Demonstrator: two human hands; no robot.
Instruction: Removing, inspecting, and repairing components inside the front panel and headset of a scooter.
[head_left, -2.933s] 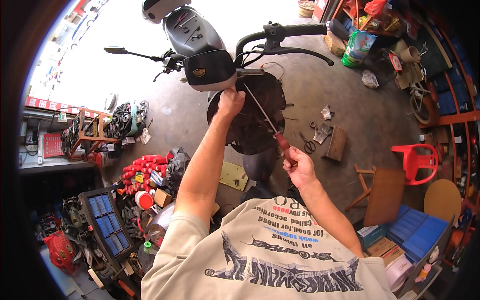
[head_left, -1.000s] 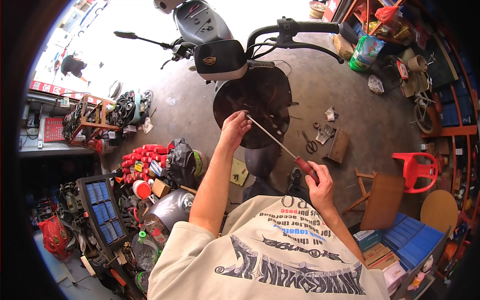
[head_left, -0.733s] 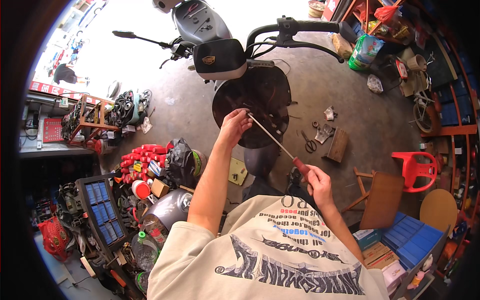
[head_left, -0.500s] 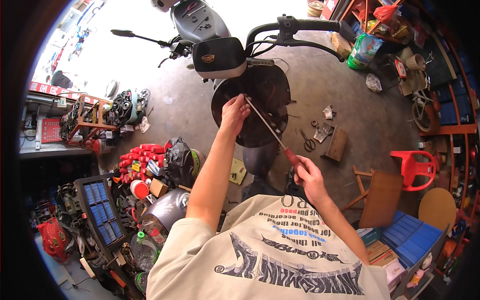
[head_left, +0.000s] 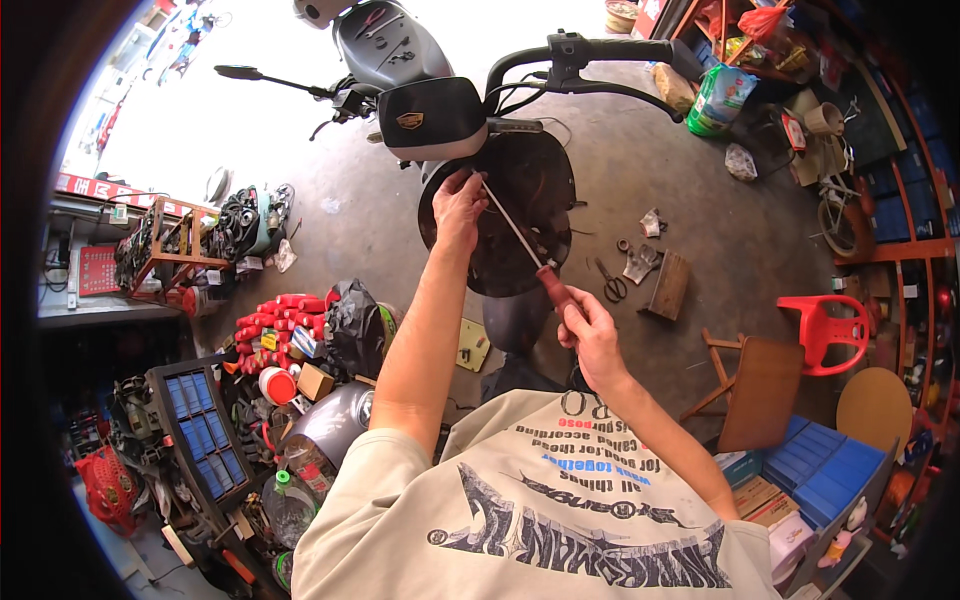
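My right hand is wrapped round the red handle of a long screwdriver. Its thin metal shaft slants up and left to my left hand, whose fingers are pinched at the tip. What those fingers hold, if anything, is too small to make out. Both hands are over the dark, open front shell of a scooter. Just beyond sits the scooter's black display housing, with a handlebar reaching right and a mirror out to the left.
On the floor to the right lie scissors, a dirty glove and a wooden block. A red plastic chair stands farther right. Several red bottles and a black bag are heaped at left.
My right hand and the screwdriver have moved up and left. My left hand has shifted slightly the same way, with its fingers still at the tip.
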